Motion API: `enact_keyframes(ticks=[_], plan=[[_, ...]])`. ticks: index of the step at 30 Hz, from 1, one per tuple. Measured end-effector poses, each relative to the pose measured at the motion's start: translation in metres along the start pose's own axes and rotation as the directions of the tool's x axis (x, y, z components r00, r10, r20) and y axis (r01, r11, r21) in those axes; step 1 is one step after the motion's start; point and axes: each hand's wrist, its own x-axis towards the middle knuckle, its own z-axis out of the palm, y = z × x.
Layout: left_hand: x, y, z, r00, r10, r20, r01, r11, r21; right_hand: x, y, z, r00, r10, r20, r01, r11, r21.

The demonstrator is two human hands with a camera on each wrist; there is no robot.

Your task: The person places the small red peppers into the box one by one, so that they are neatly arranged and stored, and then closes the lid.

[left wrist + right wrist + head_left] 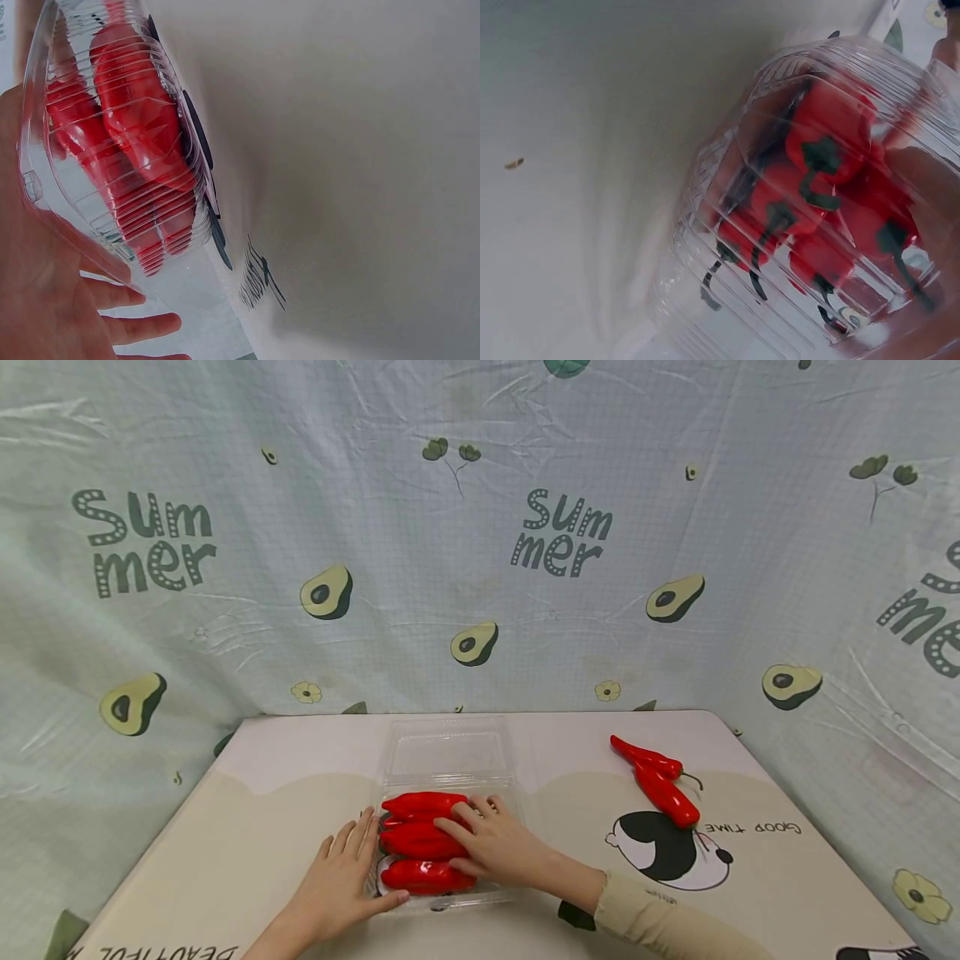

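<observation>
Several red chili peppers [423, 841] lie crosswise in a clear plastic clamshell box [495, 900], their green stems [821, 154] pointing right. Its lid [448, 752] is folded back flat on the far side. My left hand [337, 877] rests along the box's left wall, fingers straight and thumb at the near left corner. My right hand [498, 847] reaches in from the right, with thumb and index finger around the stem end of the middle pepper. In the left wrist view the red peppers [139, 105] show through the ribbed wall.
Two more red chili peppers [663, 789] lie crossed on the table at the right, one over a printed cartoon dog head [652, 852]. The pale patterned tabletop [270, 827] meets a hanging cloth [405, 635] with avocado prints at the back and sides.
</observation>
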Motion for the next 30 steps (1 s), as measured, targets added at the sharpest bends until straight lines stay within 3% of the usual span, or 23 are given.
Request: enact_keyframes(ticks=[16,30], plan=[[0.001,0.001,0.000,1.000,-0.015,0.019,0.015,1.000,-0.016,-0.013,0.010,-0.012,1.000,0.020,0.006,-0.020,0.998,0.061],[0.001,0.001,0.000,0.999,-0.031,0.027,0.031,0.999,-0.028,-0.043,0.029,-0.019,0.996,0.085,-0.040,-0.079,0.988,0.130]])
